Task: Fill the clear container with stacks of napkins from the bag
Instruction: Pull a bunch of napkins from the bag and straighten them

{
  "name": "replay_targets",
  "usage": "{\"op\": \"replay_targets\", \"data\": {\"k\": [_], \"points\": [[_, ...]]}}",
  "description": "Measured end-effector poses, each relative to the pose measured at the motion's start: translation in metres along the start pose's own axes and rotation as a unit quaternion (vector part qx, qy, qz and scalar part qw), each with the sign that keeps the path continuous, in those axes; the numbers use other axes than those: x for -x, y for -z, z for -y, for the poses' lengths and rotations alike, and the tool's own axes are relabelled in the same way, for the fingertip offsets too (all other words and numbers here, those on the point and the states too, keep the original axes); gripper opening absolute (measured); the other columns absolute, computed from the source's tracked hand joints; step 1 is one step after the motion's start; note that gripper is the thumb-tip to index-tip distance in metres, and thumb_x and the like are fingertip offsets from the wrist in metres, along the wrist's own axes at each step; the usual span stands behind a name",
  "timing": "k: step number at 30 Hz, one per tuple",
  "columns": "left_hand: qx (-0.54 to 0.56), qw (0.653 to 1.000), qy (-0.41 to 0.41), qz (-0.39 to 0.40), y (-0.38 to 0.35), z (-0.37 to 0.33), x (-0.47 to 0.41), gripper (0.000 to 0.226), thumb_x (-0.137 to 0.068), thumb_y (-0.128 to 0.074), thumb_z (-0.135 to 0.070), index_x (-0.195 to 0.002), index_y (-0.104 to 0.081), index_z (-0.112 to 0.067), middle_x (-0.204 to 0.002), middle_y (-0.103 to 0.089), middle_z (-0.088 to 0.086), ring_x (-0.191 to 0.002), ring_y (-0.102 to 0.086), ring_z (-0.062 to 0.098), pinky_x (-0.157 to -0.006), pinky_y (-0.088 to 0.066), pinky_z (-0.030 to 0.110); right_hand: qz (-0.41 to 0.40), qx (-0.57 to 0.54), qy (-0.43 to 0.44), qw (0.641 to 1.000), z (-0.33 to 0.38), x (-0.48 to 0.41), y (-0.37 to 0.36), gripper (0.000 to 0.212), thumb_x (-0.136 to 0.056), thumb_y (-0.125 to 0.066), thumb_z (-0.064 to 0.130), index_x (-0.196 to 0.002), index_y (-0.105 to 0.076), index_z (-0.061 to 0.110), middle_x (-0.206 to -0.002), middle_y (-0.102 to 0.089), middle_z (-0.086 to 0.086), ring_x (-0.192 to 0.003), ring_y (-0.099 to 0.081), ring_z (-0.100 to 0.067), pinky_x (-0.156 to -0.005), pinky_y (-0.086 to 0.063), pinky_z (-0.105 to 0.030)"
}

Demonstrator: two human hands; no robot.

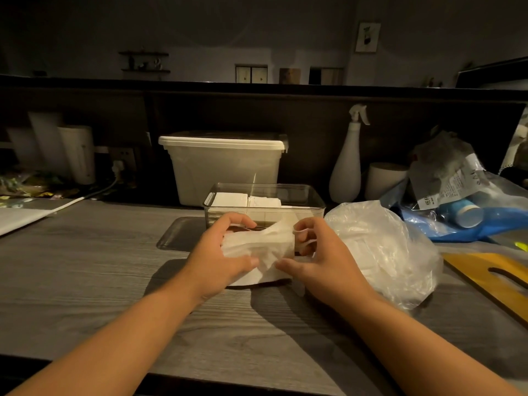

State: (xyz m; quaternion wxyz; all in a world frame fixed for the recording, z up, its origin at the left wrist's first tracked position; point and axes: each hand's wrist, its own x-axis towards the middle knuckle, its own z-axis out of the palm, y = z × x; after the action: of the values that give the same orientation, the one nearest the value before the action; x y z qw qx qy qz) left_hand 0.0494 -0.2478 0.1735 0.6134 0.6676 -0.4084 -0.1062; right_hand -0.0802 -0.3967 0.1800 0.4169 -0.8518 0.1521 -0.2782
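A stack of white napkins (258, 250) is held between both hands just above the grey counter, its top sheets rumpled. My left hand (220, 258) grips its left end with fingers curled over the top. My right hand (320, 258) pinches its right end. Right behind the stack stands the clear container (318, 208), with white napkins (245, 200) lying inside along its back. The crumpled clear plastic bag (383, 247) lies to the right of my right hand, with more white napkins showing through it.
A lidded white bin (225, 164) stands behind the container. A white spray bottle (347, 164) and a white cup (384, 178) are at the back right, beside blue and clear bags (471, 207). A yellow board (491, 278) lies at the right edge. White rolls (77, 152) stand back left.
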Motion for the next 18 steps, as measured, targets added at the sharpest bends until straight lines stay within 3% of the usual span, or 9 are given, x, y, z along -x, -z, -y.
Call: {"op": "replay_targets", "data": {"k": [4,6,9,13,18], "points": [[0.023,0.997,0.002,0.071,0.003,0.002,0.001,0.056,-0.071,-0.076,0.008,-0.111,-0.059,-0.027,-0.109,-0.063,0.013,-0.094,-0.065,0.027,-0.069,-0.055,0.028,0.094,-0.116,-0.049,0.988,-0.005,0.000,-0.001,0.079,-0.070,-0.089,0.013,-0.131,-0.045,0.039,-0.124,-0.055,0.014,-0.108,-0.059,-0.011,-0.080,-0.058,-0.020],[0.051,0.996,0.029,0.071,0.003,0.003,0.002,0.059,-0.063,-0.072,-0.003,-0.112,-0.058,-0.032,-0.111,-0.061,0.015,-0.097,-0.064,0.030,-0.073,-0.055,0.031,0.116,-0.110,-0.041,0.986,-0.006,0.000,-0.005,0.074,-0.069,-0.086,0.006,-0.126,-0.051,0.038,-0.123,-0.058,0.010,-0.111,-0.060,-0.014,-0.089,-0.058,-0.031],[0.053,0.996,0.039,0.059,0.002,0.002,0.004,0.070,-0.057,-0.061,-0.003,-0.116,-0.050,-0.039,-0.116,-0.055,0.017,-0.103,-0.057,0.031,-0.079,-0.050,0.031,0.107,-0.132,-0.047,0.984,-0.003,0.000,-0.009,0.059,-0.074,-0.075,-0.001,-0.116,-0.053,0.035,-0.119,-0.058,0.003,-0.110,-0.059,-0.020,-0.093,-0.057,-0.040],[0.007,0.998,0.029,0.058,-0.009,-0.001,0.004,0.073,-0.077,-0.054,0.017,-0.120,-0.037,-0.040,-0.111,-0.046,0.007,-0.098,-0.052,0.022,-0.072,-0.049,0.023,0.126,-0.144,-0.055,0.980,0.003,0.001,-0.014,0.064,-0.063,-0.063,0.009,-0.115,-0.044,0.040,-0.118,-0.047,0.002,-0.107,-0.052,-0.020,-0.088,-0.055,-0.035],[0.026,0.999,0.014,0.011,-0.009,0.002,0.005,0.073,-0.080,-0.049,0.024,-0.117,-0.042,-0.039,-0.117,-0.054,0.008,-0.103,-0.060,0.022,-0.078,-0.057,0.029,0.052,-0.186,-0.015,0.981,-0.001,-0.001,-0.012,0.054,-0.085,-0.062,-0.008,-0.116,-0.048,0.034,-0.114,-0.059,0.005,-0.102,-0.063,-0.018,-0.078,-0.059,-0.028]]}}
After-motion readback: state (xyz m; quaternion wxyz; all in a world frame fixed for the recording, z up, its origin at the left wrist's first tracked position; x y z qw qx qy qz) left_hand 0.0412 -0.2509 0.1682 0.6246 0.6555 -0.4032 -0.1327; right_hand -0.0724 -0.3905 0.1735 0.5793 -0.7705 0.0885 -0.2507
